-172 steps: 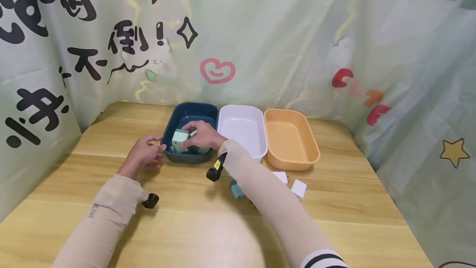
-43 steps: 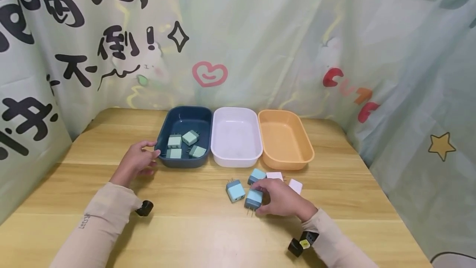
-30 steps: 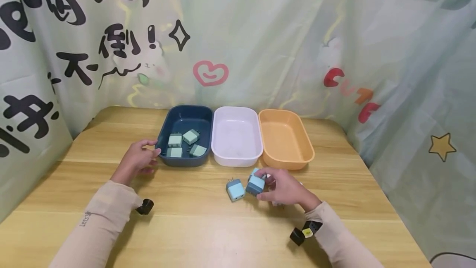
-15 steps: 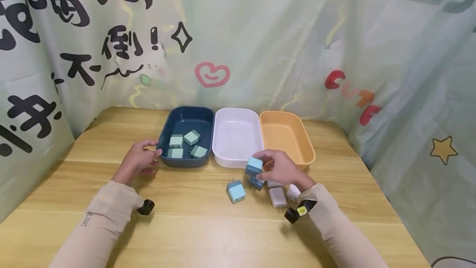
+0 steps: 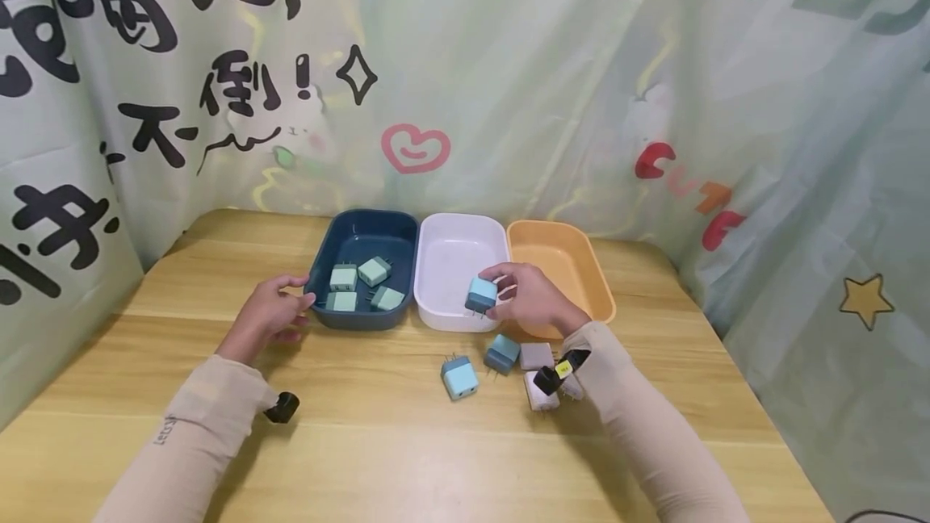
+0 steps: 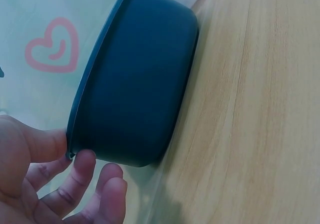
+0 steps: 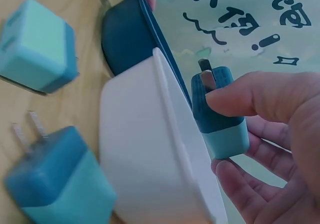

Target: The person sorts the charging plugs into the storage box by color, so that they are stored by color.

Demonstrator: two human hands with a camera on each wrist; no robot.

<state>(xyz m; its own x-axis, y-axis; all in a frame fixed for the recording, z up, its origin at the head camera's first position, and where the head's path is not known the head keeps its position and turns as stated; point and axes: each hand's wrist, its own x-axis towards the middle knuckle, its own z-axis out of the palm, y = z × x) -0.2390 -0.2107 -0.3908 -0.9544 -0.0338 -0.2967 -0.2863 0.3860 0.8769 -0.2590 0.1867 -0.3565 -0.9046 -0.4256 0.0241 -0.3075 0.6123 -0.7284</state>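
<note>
My right hand (image 5: 530, 297) pinches a two-tone blue plug charger (image 5: 481, 294) between thumb and fingers, prongs pointing down, over the near right part of the white tray (image 5: 454, 318). In the right wrist view, the charger (image 7: 220, 119) shows its two metal prongs beside the thumb. My left hand (image 5: 270, 311) holds the near left rim of the dark blue tray (image 5: 363, 318) with thumb and fingertips; its other fingers are spread below the rim. Several pale green chargers (image 5: 374, 270) lie inside the dark blue tray.
An orange tray (image 5: 603, 297) stands against the white tray's right side. On the wooden table (image 5: 407, 442) in front lie two blue chargers, one left (image 5: 460, 378) and one nearer the hand (image 5: 501, 353), plus several pale pink-white chargers (image 5: 536, 356) partly under my right wrist. A printed curtain (image 5: 508, 87) hangs behind.
My right hand left the dark blue tray, picked up a blue charger from the table and carried it up and left to the white tray. My left hand stays at the dark blue tray's rim.
</note>
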